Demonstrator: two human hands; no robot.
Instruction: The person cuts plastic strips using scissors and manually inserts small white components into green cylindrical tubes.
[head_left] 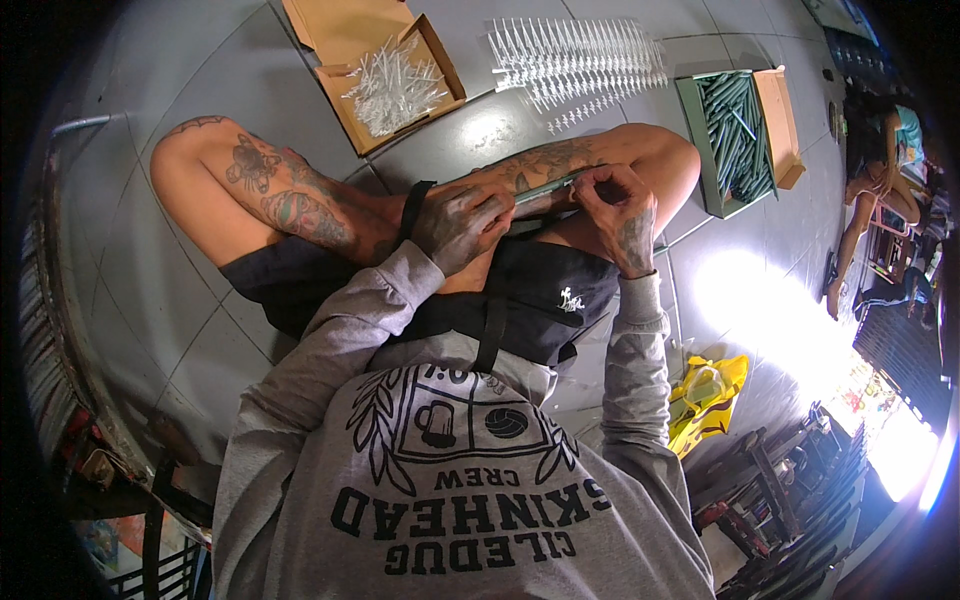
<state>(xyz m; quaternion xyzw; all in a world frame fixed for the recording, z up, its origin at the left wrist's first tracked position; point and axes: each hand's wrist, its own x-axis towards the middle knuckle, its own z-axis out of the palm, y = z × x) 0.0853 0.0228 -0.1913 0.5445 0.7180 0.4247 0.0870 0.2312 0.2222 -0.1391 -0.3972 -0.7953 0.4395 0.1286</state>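
Above my crossed legs, a slender green tube [543,190] spans the gap between my two hands. My left hand [463,226] is closed around its left end, knuckles up. At the other end, the thumb and fingers of my right hand [618,212] are pinched together. Whether a small part sits between those fingertips is too small to make out. More green tubes [738,130] of the same look fill an open box [708,185] beyond my right knee.
An open cardboard box [350,115] of thin clear-white plastic pieces [395,88] lies ahead on the grey tiled floor [180,300]. White spiky pieces [575,60] stand in rows beside it. A yellow bag [708,400] is by my right elbow. Another person [890,160] sits far right.
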